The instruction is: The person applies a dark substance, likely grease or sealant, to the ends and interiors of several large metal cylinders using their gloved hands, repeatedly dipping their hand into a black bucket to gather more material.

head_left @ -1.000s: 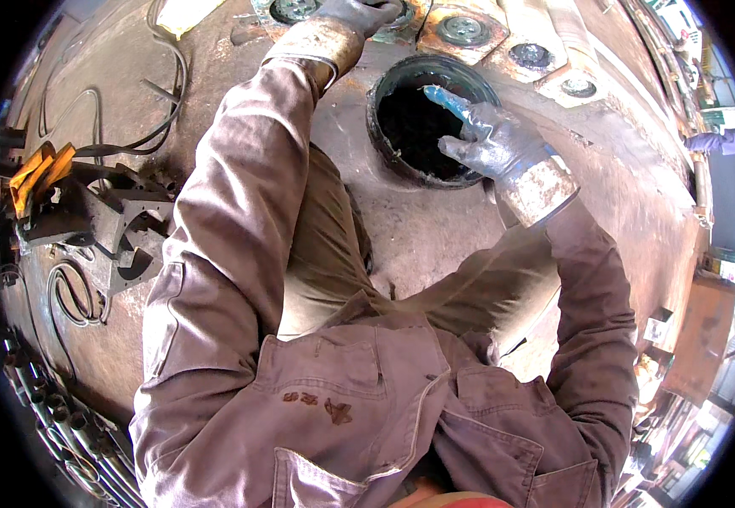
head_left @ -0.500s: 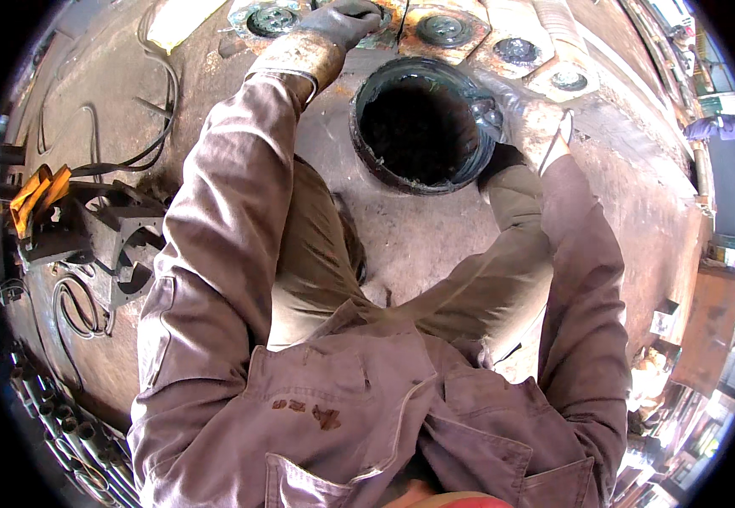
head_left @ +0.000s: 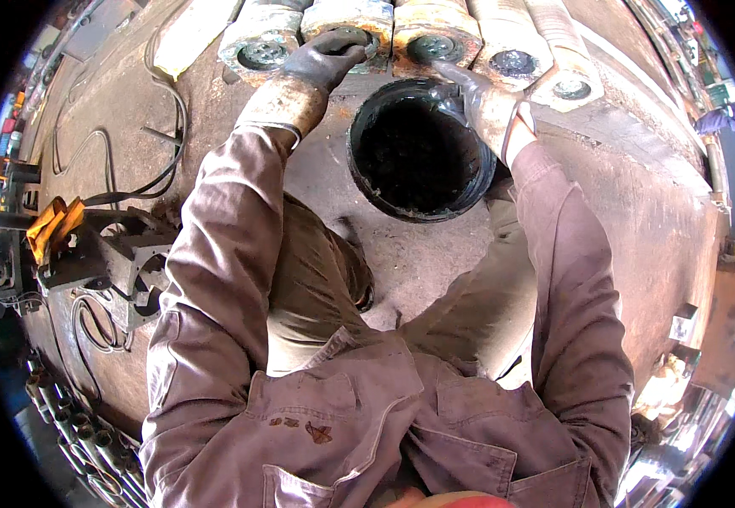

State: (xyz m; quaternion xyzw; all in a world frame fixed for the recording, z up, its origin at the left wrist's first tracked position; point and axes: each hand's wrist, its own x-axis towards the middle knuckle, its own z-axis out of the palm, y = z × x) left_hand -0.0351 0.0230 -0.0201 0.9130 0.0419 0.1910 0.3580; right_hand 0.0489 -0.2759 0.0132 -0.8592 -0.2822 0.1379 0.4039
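My left hand point(head_left: 329, 61), in a dark-coated glove, rests at the recessed end of the second hexagonal-ended cylinder point(head_left: 380, 55). Its fingers are curled and pressed together; what they hold, if anything, is hidden. My right hand point(head_left: 471, 100), gloved alike, reaches over the far right rim of a black bucket point(head_left: 366, 173). One finger stretches past the rim toward the third cylinder end point(head_left: 432, 49), and the others, apart from it, hang over the bucket's inside. Dark, greasy-looking stuff point(head_left: 410, 157) lies in the bucket, which stands between my legs.
More hexagonal cylinder ends point(head_left: 263, 55) line up ahead, with others point(head_left: 514, 63) to the right. At left are a cable point(head_left: 177, 161), a metal bracket point(head_left: 126, 254) and a folded orange piece point(head_left: 54, 227). Several pipes point(head_left: 88, 436) lie at lower left.
My right hand has moved left and away from me, from the bucket's right rim to its far right. My left hand stays by the second cylinder. The whole view has shifted slightly.
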